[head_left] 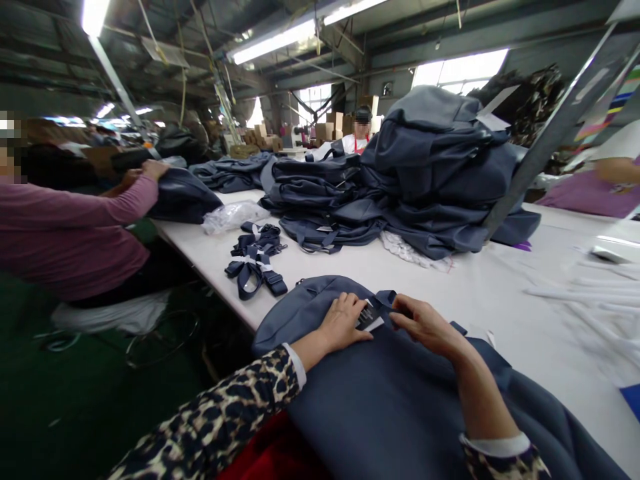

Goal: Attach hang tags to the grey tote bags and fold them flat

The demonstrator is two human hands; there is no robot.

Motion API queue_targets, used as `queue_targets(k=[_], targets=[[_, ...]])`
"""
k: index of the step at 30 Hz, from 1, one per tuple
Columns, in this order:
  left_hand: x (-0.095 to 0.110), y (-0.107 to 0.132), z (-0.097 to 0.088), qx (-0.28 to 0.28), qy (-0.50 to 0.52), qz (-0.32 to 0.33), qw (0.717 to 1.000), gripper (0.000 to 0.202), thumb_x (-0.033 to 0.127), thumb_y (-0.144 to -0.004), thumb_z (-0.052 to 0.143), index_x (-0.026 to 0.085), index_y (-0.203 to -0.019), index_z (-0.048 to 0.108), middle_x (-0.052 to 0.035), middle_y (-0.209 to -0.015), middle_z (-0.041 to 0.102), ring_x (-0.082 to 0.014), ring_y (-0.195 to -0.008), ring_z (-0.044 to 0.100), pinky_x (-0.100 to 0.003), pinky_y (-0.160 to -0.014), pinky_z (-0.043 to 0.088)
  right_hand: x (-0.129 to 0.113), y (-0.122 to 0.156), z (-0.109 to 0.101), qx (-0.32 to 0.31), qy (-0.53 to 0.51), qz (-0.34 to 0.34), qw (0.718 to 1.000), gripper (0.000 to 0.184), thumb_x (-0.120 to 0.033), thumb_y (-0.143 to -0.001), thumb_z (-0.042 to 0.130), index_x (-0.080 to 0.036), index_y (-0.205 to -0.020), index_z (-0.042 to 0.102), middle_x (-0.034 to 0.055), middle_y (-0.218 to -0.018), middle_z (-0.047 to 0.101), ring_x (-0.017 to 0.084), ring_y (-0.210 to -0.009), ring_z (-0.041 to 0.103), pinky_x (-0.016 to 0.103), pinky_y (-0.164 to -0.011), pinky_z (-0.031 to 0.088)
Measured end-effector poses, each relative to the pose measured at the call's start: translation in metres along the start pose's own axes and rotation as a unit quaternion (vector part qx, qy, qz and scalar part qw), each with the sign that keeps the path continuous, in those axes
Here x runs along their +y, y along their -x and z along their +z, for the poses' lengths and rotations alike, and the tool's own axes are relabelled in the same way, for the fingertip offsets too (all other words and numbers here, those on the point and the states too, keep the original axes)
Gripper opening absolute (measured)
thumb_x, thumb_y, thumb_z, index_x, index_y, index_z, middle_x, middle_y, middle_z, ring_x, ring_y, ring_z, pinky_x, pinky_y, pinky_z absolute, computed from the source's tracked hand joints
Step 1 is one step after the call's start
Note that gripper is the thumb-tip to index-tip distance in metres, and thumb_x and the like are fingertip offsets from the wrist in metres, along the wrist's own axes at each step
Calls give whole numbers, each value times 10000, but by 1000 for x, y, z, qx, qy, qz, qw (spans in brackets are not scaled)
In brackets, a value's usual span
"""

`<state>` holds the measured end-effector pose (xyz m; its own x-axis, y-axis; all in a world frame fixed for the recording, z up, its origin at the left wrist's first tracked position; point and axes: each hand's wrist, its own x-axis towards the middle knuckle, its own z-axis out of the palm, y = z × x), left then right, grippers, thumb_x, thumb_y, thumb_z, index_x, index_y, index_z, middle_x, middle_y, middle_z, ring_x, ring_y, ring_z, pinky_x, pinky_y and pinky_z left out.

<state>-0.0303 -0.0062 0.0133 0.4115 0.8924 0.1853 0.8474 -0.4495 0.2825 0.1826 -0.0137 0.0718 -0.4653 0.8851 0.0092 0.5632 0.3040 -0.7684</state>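
A large navy bag lies across the near edge of the table, its lower part towards my body. My left hand rests flat on it, fingers stretched out and thumb apart, beside a black hang tag with white print and a white label edge. My right hand is curled just right of the tag, thumb and fingers closed on the bag's navy strap handle. The fingers partly hide the handle where they grip it.
Bundled navy straps lie left of the bag, with a clear plastic bag behind them. Stacked navy bags rise behind, near a slanted metal post. White strips lie right. A co-worker sits left, handling another bag.
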Motion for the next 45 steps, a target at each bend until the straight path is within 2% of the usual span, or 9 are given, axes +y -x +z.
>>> queue_targets(k=[5, 10, 14, 19, 26, 32, 36, 41, 45], targets=[[3, 5, 16, 42, -16, -29, 999, 706, 569, -769, 739, 219, -1325, 479, -67, -1226, 520, -269, -1126, 457, -398, -940, 424, -23, 1, 17, -33, 87, -79, 993, 91, -255, -876, 484, -227, -790, 484, -34, -703, 550, 134, -645, 486, 264, -610, 339], [4, 3, 21, 44, -30, -26, 998, 736, 687, -764, 672, 218, -1308, 510, -71, -1197, 536, -275, -1105, 464, -412, -946, 418, -25, 4, -1, 33, 151, -29, 988, 163, -319, -948, 437, -228, -840, 520, -19, -718, 600, 150, -662, 541, 271, -633, 391], [5, 4, 21, 38, -39, -19, 998, 463, 410, -941, 549, 195, -1348, 498, -100, -1214, 536, -274, -1103, 466, -410, -932, 417, -42, 4, 23, -23, 268, -10, 963, 121, -273, -924, 540, -190, -980, 608, 77, -939, 709, 197, -834, 658, 289, -720, 456], [-4, 2, 20, 19, -29, -2, 999, 469, 145, -920, 449, 162, -1387, 484, -123, -1264, 540, -267, -1089, 486, -377, -901, 449, -56, -2, 71, -58, 322, 35, 944, 242, -128, -909, 494, -120, -1117, 617, 189, -1091, 703, 274, -967, 694, 370, -797, 515], [-10, 5, 10, 34, -15, 35, 999, 618, 95, -909, 410, 222, -1508, 326, -116, -1465, 436, -244, -1226, 483, -376, -1020, 430, -53, 17, 69, -83, 321, 43, 942, 247, -106, -912, 464, -159, -1077, 639, 146, -1080, 714, 272, -1006, 687, 371, -833, 519], [-5, 14, 10, 12, -70, 121, 990, 503, 119, -936, 443, 229, -1426, 474, -106, -1476, 483, -278, -1267, 483, -422, -975, 455, -34, 48, 68, -58, 255, 16, 965, 362, -137, -896, 542, -158, -1254, 589, 114, -1209, 671, 217, -1112, 636, 324, -961, 479], [-3, 14, 12, 19, -78, 139, 987, 472, 136, -929, 503, 221, -1394, 500, -111, -1431, 530, -271, -1263, 495, -409, -950, 458, -2, 61, 39, 25, 200, 44, 978, 351, -250, -937, 524, -230, -1283, 587, 71, -1250, 662, 196, -1140, 620, 328, -983, 470], [1, 16, 11, 36, -88, 155, 983, 405, 135, -938, 503, 172, -1340, 538, -132, -1422, 536, -290, -1246, 515, -417, -918, 469, 43, 49, -3, 102, 250, 134, 954, 475, -437, -933, 540, -182, -1333, 536, 146, -1245, 641, 272, -1166, 590, 429, -981, 448], [5, 21, 9, 36, -87, 197, 976, 363, 97, -960, 444, 178, -1290, 574, -111, -1359, 586, -245, -1227, 538, -379, -979, 449, 59, 33, 5, 68, 289, 136, 945, 639, -577, -847, 628, -207, -1359, 533, 139, -1228, 653, 307, -1130, 597, 450, -971, 435]])
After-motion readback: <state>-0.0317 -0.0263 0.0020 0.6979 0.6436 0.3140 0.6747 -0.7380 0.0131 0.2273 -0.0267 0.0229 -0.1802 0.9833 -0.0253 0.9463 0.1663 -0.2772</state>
